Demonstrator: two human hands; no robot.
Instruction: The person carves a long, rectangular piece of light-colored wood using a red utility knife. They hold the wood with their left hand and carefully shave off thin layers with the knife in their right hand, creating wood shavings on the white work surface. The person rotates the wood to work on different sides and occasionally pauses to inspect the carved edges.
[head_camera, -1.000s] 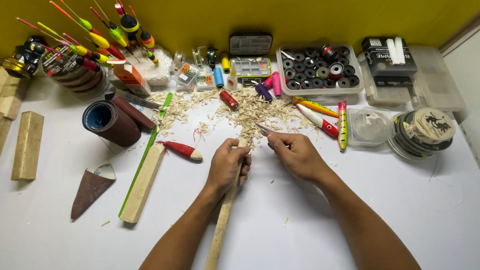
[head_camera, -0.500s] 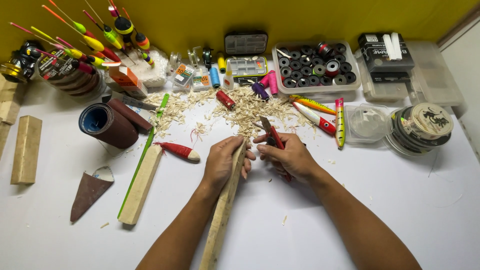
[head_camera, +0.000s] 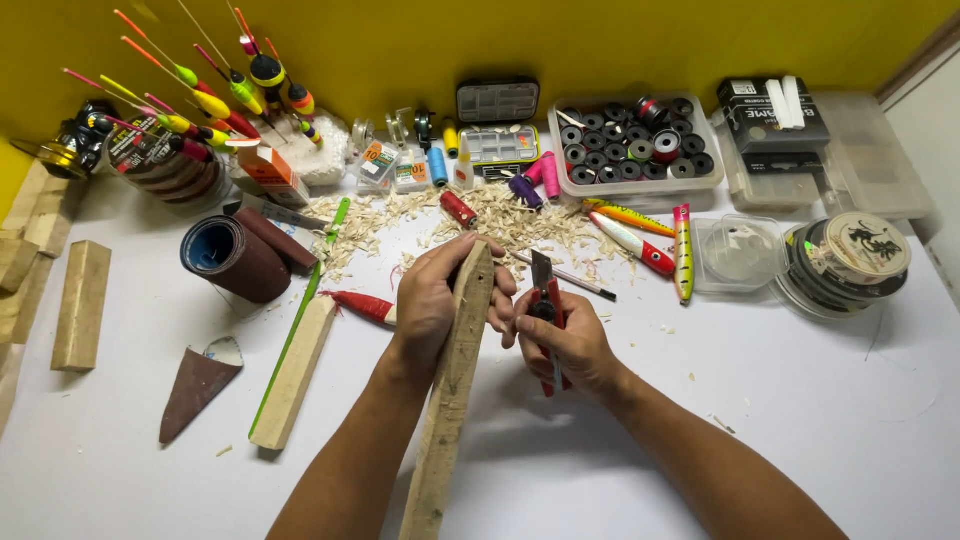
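My left hand (head_camera: 435, 300) grips a long rough wooden stick (head_camera: 450, 400) near its far end, holding it tilted up off the white table (head_camera: 780, 420). My right hand (head_camera: 565, 340) is closed around a red-handled utility knife (head_camera: 545, 300), its blade pointing up just right of the stick's tip. A heap of wood shavings (head_camera: 500, 225) lies behind both hands.
A wood block with a green edge (head_camera: 292, 370), a red float (head_camera: 360, 305), sandpaper rolls (head_camera: 235, 255) and a sandpaper scrap (head_camera: 195, 390) lie left. Fishing lures (head_camera: 640, 235), a pencil (head_camera: 565, 275), a tray of spools (head_camera: 635, 150), clear boxes (head_camera: 735, 255) and line reels (head_camera: 850, 260) sit right. Floats (head_camera: 215, 95) stand at the back left.
Both hands drew back from the shavings toward me. The stick's far end rose and the knife now stands upright beside its tip.
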